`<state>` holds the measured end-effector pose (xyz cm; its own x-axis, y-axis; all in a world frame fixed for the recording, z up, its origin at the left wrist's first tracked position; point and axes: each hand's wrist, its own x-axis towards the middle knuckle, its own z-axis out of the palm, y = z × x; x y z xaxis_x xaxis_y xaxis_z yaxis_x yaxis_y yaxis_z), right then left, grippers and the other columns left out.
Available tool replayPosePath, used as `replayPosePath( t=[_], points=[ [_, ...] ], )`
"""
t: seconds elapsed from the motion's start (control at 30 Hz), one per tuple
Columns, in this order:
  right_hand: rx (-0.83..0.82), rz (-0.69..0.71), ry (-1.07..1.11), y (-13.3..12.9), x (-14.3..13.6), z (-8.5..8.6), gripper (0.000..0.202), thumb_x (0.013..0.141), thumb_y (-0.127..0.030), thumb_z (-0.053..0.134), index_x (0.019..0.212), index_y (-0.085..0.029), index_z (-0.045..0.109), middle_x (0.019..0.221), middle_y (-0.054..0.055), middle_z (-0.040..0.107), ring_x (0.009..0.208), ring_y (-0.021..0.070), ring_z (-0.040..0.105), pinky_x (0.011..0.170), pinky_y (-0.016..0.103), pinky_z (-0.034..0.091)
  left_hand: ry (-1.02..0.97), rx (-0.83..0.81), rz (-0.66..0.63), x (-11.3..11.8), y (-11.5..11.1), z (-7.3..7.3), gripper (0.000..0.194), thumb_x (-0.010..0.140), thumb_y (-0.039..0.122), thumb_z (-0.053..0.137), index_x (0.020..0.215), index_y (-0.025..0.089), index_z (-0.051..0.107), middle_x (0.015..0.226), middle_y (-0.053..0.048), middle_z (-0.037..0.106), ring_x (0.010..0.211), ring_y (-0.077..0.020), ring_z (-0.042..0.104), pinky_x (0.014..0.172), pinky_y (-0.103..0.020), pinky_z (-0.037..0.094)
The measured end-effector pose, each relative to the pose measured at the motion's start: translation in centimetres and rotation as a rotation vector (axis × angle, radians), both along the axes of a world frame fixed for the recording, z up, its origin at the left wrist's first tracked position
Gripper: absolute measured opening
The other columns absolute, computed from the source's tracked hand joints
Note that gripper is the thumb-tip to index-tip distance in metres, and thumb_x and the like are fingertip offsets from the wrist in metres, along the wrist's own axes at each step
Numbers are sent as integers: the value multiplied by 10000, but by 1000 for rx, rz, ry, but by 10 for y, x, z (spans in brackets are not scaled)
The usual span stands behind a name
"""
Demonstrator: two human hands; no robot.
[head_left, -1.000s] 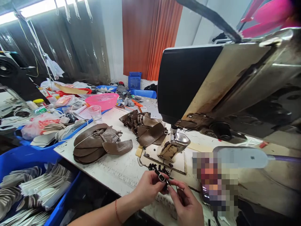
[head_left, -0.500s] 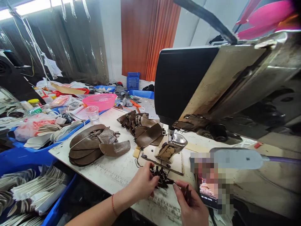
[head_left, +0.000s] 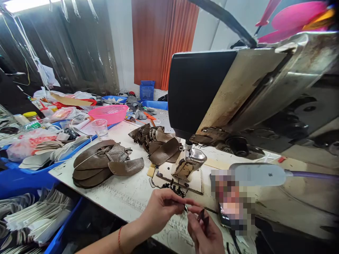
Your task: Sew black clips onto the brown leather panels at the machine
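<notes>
"Since the left hand (head_left: pixel 161 210) was down at the tangle of small black straps (head_left: pixel 174 187) half a second ago, what has changed?"

"It has come away and met the right hand (head_left: pixel 206 233) over the near edge of the desk (head_left: pixel 132 188). Its fingers now pinch a small dark piece (head_left: pixel 185 208) with a shiny bit on it, probably a buckle."

"And the right fingers?"

"Curled in, gripping a dark brown piece (head_left: pixel 203 219), with one finger reaching across towards the left fingertips. Whether that finger touches the shiny bit, I can't tell."

"So what does it mean for the work?"

"I'd judge it's at handling between both hands now, rather than picking from the tangle. Those straps lie beside the sewing machine's base plate (head_left: pixel 196 183), just beyond the left hand."

"Which containers are about?"

"Low on the left, a blue bin (head_left: pixel 63 229) holds stacks of thin pale pieces. Behind it, a blue tray (head_left: pixel 76 151) carries more pale pieces and a plastic bag (head_left: pixel 23 146) with something reddish inside."

"And farther back?"

"A clear cup (head_left: pixel 100 129) stands upright near a pink basket (head_left: pixel 107 113); it seems to hold a little clear liquid. I can't make out anything in the basket."
</notes>
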<state>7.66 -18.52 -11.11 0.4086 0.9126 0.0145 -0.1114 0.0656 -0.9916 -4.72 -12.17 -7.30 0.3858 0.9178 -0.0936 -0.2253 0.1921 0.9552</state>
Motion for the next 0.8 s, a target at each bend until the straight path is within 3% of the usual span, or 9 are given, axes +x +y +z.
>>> replayPosePath(
  t=[0.07, 0.2, 0.37, 0.53, 0.7, 0.8],
  points=[
    [-71, 62, 130, 0, 1, 0, 277, 690, -432, 757, 791, -197, 652, 596, -23, 547, 400, 43, 320, 369, 180, 269, -23, -10, -6, -3, 1, 1, 102, 610, 129, 717, 706, 135, 752, 691, -39, 695, 578, -98, 558, 578, -223, 450],
    [-85, 7, 203, 1, 0, 5, 315, 607, -372, 827, 790, -192, 644, 862, 32, 643, 455, 22, 370, 406, 164, 275, -14, -104, -24, -8, 2, -1, 138, 551, 156, 788, 675, 127, 733, 592, -15, 662, 532, -84, 532, 534, -206, 402],
    [-106, 91, 317, 2, -1, 8, 288, 572, -378, 834, 694, -197, 646, 833, 2, 591, 458, 25, 361, 420, 185, 274, -39, -175, -81, -11, 2, 3, 199, 501, 208, 834, 622, 114, 709, 577, -19, 655, 527, -88, 536, 537, -213, 407],
    [-204, 79, 168, 1, -5, 12, 392, 600, -447, 808, 894, -214, 693, 506, -65, 450, 437, 40, 238, 422, 178, 167, -52, -237, -99, -12, 0, 4, 256, 471, 274, 854, 591, 127, 682, 607, -31, 675, 567, -113, 570, 577, -234, 431],
    [-141, 26, -66, 0, -5, 16, 351, 574, -476, 798, 732, -175, 709, 585, -22, 519, 478, 66, 332, 438, 206, 264, 35, -153, -53, -13, -2, 3, 183, 524, 221, 801, 603, 123, 670, 555, -8, 626, 520, -94, 516, 533, -224, 381],
    [-163, 42, -23, 1, -2, 17, 347, 599, -482, 785, 730, -172, 698, 477, -59, 414, 428, 63, 291, 402, 205, 238, 39, -123, -129, -17, -1, 7, 134, 574, 207, 753, 660, 115, 709, 581, -10, 617, 555, -100, 523, 559, -230, 396]
  ],
)
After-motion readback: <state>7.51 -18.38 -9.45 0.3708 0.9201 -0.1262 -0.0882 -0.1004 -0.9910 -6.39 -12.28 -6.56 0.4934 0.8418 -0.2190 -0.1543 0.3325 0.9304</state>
